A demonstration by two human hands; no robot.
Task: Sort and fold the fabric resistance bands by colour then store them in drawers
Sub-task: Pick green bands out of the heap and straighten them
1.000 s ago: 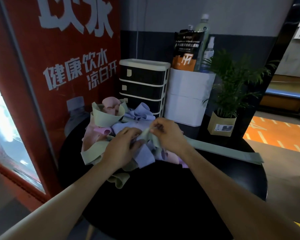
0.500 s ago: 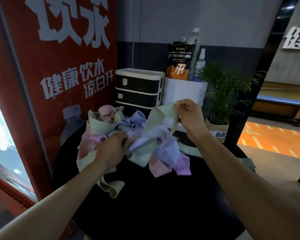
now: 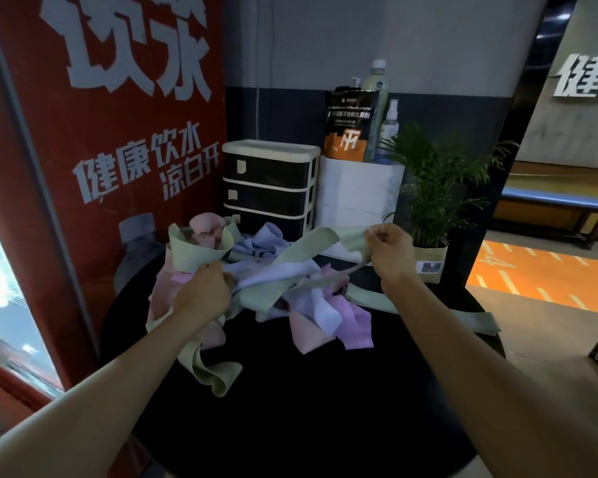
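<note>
The fabric bands (image 3: 256, 288) lie in a soft, tangled heap on the far left part of the round black tabletop (image 3: 325, 391). They are green, pink and pale purple, all flat strips that curl and fold over each other. Where one band ends and the next begins is hard to tell inside the heap. The room is dim, so the colours look dull.

The left hand (image 3: 204, 294) has its grip closed tight in the heap; its fingers are hidden behind the knuckles, and it holds bunched cloth, though which band I cannot tell. A green loop (image 3: 211, 370) hangs down near the left edge.

The near half of the tabletop is dark and smooth, with open room.

A long green band (image 3: 311, 246) is pulled up out of the heap. The right hand (image 3: 389, 250) pinches its top end with curled fingers. Its other end (image 3: 473, 320) trails flat toward the right edge.

Behind the heap stands a set of drawers (image 3: 268, 191), all pushed in. The lowest drawer is partly hidden by the bands. Next come a white box (image 3: 358, 194) and a leafy plant (image 3: 435, 188).
</note>
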